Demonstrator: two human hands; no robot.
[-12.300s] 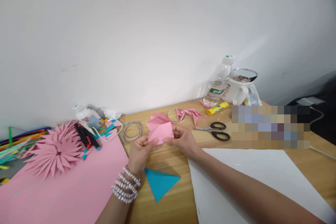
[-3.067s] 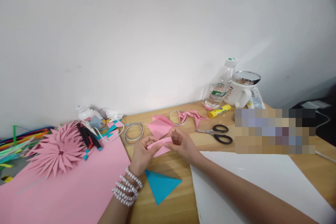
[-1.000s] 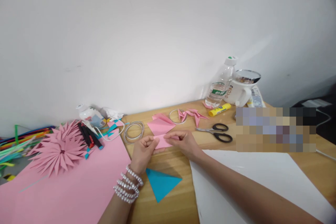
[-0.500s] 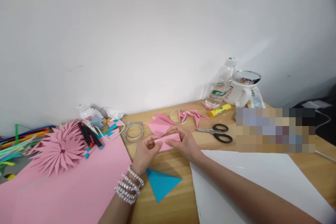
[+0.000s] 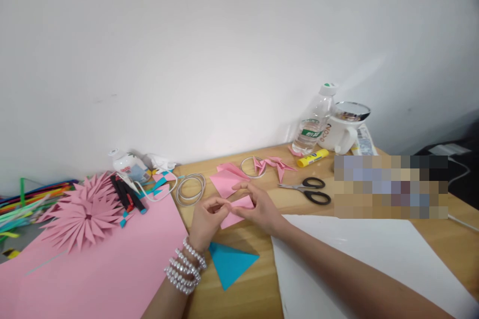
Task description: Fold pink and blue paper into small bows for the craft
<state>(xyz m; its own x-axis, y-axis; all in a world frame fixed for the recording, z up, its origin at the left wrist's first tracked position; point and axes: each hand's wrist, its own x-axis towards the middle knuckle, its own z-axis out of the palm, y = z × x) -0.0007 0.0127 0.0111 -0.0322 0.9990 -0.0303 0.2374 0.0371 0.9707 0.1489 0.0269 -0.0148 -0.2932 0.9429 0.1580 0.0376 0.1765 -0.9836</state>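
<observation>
A small folded piece of pink paper (image 5: 232, 218) is held above the wooden table between both hands. My left hand (image 5: 209, 217), with pearl bracelets (image 5: 186, 271) at its wrist, pinches the paper's left edge. On the other side my right hand (image 5: 258, 208) grips it between thumb and fingers. Just behind lie loose pink paper sheets (image 5: 225, 179), partly covered by my right fingers. A blue paper triangle (image 5: 232, 264) rests on the table in front of my hands.
Scissors (image 5: 312, 190), a glue stick (image 5: 313, 158), a water bottle (image 5: 313, 122) and a white mug (image 5: 339, 134) stand or lie at right. White board (image 5: 348, 264) lies nearer. Pink spiky paper flowers (image 5: 88, 217), markers (image 5: 129, 194) and metal rings (image 5: 190, 189) are at left.
The pink paper in my hands has tilted, its left end now lower and nearer me. My left fingers have closed in toward my right hand. The table items stay put.
</observation>
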